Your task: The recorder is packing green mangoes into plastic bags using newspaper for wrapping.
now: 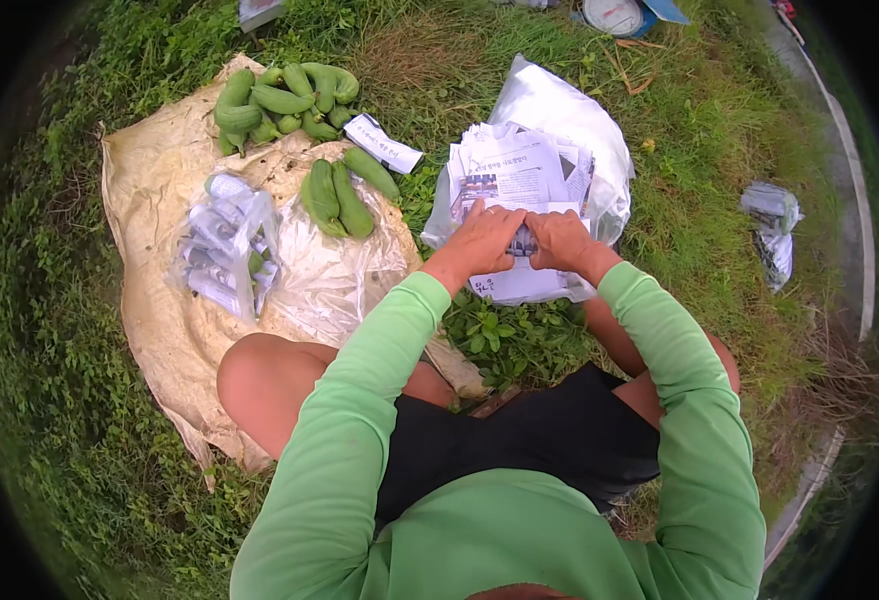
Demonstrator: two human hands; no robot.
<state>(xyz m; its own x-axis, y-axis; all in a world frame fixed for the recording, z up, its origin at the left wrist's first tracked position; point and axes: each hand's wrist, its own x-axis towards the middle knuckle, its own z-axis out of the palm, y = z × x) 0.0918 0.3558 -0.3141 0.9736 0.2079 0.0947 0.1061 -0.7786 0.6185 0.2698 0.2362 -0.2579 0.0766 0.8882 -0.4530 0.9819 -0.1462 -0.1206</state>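
Note:
Both my hands meet over a stack of cut newspaper sheets (520, 165) that lies on a white plastic bag (585, 110) in front of me. My left hand (484, 240) and my right hand (562, 243) have their fingers curled around a piece of newspaper, thumbs almost touching. Whether anything lies inside that paper is hidden by my fingers. Left of the stack, a newspaper-wrapped roll (385, 144) rests beside several long green gourds (282, 98). A few more gourds (338, 197) lie closer to me on clear plastic.
A worn tan sheet (165, 190) covers the grass at left. On it stands a clear plastic bag (228, 245) packed with paper-wrapped rolls. A round dial scale (615, 15) sits at the far edge; crumpled plastic (775, 230) lies at right near a concrete edge (850, 170).

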